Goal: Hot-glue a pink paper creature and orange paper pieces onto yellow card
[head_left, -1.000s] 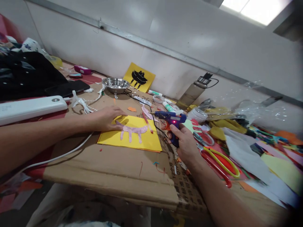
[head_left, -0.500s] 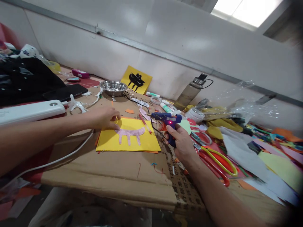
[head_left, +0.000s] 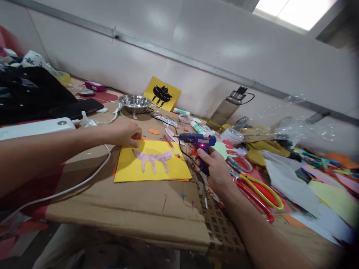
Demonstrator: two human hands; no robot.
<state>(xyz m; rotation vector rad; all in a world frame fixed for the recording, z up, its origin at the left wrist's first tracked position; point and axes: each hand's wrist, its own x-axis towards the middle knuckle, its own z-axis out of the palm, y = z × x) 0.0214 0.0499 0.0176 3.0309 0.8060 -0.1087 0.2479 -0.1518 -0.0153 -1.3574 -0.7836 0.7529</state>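
Observation:
My right hand (head_left: 213, 164) is wrapped round the grip of a blue hot glue gun (head_left: 198, 140) with a lit red light. Its nozzle points left, above the right part of a yellow sheet of paper (head_left: 126, 168). A pale purple paper cutout (head_left: 153, 156), a curved band with three legs, lies on that sheet. At the sheet's upper left corner is my left hand (head_left: 126, 133), fingers curled and thumb close to the cutout's left end. Whatever its fingertips pinch is hidden. A red pen-like stick (head_left: 171, 145) rests across the sheet's upper right edge.
Behind stand a steel bowl (head_left: 134, 102), a yellow card with a black shape (head_left: 165, 95) and a grey bottle (head_left: 227, 108). Red and yellow-handled scissors (head_left: 260, 190) and paper scraps (head_left: 322, 186) lie right. A white power strip (head_left: 36, 127) and its cable are left.
My left hand has shifted slightly left, off the cutout's left end, and its fingers have drawn in. My right hand holds the glue gun in nearly the same place.

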